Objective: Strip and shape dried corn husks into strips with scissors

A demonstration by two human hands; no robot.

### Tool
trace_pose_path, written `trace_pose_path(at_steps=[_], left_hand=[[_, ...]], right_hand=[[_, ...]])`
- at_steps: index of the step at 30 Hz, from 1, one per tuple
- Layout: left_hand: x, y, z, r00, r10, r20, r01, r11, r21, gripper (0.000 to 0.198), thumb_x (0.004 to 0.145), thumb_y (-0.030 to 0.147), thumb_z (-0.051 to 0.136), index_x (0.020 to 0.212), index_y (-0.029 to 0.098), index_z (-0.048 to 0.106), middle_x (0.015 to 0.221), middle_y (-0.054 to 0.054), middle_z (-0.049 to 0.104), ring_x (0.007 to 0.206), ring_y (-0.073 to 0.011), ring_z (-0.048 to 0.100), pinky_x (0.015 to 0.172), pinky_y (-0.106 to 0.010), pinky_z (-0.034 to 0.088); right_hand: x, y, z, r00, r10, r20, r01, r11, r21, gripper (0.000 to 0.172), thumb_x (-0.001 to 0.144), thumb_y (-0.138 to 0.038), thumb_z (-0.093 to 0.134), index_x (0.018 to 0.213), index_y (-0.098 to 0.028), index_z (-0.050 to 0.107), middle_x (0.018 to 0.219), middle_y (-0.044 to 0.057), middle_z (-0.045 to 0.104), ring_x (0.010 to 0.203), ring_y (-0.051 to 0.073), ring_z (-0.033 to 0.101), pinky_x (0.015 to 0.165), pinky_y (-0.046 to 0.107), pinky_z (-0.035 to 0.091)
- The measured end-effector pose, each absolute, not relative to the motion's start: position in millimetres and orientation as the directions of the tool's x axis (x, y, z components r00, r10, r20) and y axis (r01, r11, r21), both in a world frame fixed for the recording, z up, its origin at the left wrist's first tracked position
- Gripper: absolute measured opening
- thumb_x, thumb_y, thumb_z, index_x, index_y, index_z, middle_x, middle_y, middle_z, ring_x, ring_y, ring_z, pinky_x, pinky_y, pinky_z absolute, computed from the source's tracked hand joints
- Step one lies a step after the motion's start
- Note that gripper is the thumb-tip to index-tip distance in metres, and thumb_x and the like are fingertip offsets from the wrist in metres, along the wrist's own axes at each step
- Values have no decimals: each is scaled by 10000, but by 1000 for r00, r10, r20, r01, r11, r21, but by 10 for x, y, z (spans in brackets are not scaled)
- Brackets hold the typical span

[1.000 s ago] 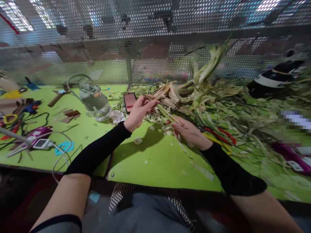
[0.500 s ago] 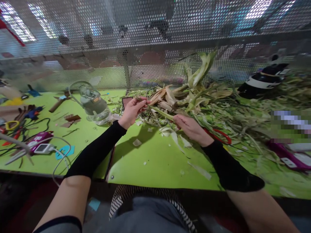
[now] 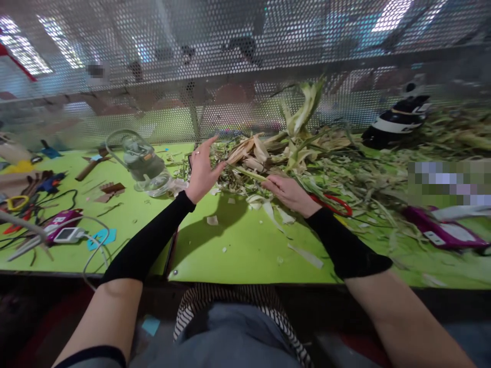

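Observation:
A thin, pale green stalk (image 3: 248,173) runs leftward out of my right hand (image 3: 289,191), whose fingers are closed round its near end. My left hand (image 3: 204,171) is raised near the far end of the stalk, fingers spread and holding nothing that I can see. Behind both hands lies a heap of dried corn husks (image 3: 257,152), with one bunch of pale green husk leaves (image 3: 304,110) standing up. Red-handled scissors (image 3: 339,204) lie beside my right wrist, partly under plant scraps. A phone edge shows behind my left hand.
A clear jug (image 3: 141,163) with a handle stands left of my left hand. Farther left are cables, a purple device (image 3: 63,225) and a hammer-like tool (image 3: 92,164). At the right are a black bottle-shaped object (image 3: 395,125) and another purple device (image 3: 445,230). Perforated metal mesh (image 3: 161,102) closes the back.
My left hand has let go of the stalk's far end and opened, its fingers lifting upward. My right hand still grips the stalk. The whole view has shifted slightly.

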State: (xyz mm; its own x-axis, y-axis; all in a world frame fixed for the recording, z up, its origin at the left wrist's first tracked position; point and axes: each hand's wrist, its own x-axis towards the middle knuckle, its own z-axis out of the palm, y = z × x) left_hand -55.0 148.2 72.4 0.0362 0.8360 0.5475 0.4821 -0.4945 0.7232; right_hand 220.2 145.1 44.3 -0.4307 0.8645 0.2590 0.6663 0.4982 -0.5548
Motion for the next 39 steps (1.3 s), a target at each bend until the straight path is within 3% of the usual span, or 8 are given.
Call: trace_pose_path(at_steps=[3,6,10,14,18,23,31,39], left_hand=[[-429,1352,691,237,719,653,644,-620,448,440,942,193,650,1381,207,640,1616,-156,550,1597,-336,380,1323,-546,228],[-249,1239,584,531,713,458,635,-692,342,336,932,237,702,1266,210,721,1380,-146,724,1480,-347,520,1300,-549,270],[-101,1169,449,541,775,326,728,-626,279,265,1010,181,548,1203,203,729,1154,-118,779,1169,-270,698,1225,-506,381],[-89,1157,437,531,811,245,743,-584,327,293,1063,208,425,1072,176,716,1037,-134,755,948,-245,710,941,-371,521],[-76,1179,461,485,842,238,727,-539,426,272,1072,273,446,942,187,669,976,-126,741,895,-249,694,879,-364,514],[-88,1227,461,344,901,266,717,-434,545,234,1045,228,472,885,204,641,938,-102,750,869,-231,686,863,-332,498],[-106,1238,480,308,921,240,680,-389,621,272,1050,222,453,858,202,645,909,-78,739,798,-202,633,799,-303,451],[-82,1173,537,330,910,251,626,-410,663,254,1034,206,488,853,188,665,805,-25,665,752,-172,553,743,-278,386]], right_hand=[[2169,1425,440,-463,848,258,647,523,-555,567,992,-762,404,716,-269,376,653,-17,414,641,180,440,655,334,315],[2124,1390,435,-518,818,251,606,557,-568,560,984,-762,399,730,-263,417,677,-19,422,657,175,439,661,326,329],[2068,1360,419,-580,781,230,559,587,-585,608,952,-808,381,719,-253,465,683,-13,459,667,170,454,663,316,354],[2029,1334,416,-581,779,236,549,589,-593,623,934,-823,425,753,-240,551,688,-2,528,679,175,482,668,312,367],[2067,1343,495,-504,813,292,575,568,-589,595,953,-780,472,909,-220,667,820,54,676,749,211,563,717,333,413],[2432,1398,687,-115,860,498,790,383,-479,384,1024,-494,479,1068,-188,706,1105,164,766,952,289,674,856,384,475],[3173,1044,629,-108,987,121,991,116,-64,262,962,-309,510,961,-193,745,982,165,791,863,321,704,719,385,472],[3210,848,448,-129,990,62,990,125,64,297,975,-311,524,1059,-129,743,1047,211,752,979,338,686,825,411,498]])
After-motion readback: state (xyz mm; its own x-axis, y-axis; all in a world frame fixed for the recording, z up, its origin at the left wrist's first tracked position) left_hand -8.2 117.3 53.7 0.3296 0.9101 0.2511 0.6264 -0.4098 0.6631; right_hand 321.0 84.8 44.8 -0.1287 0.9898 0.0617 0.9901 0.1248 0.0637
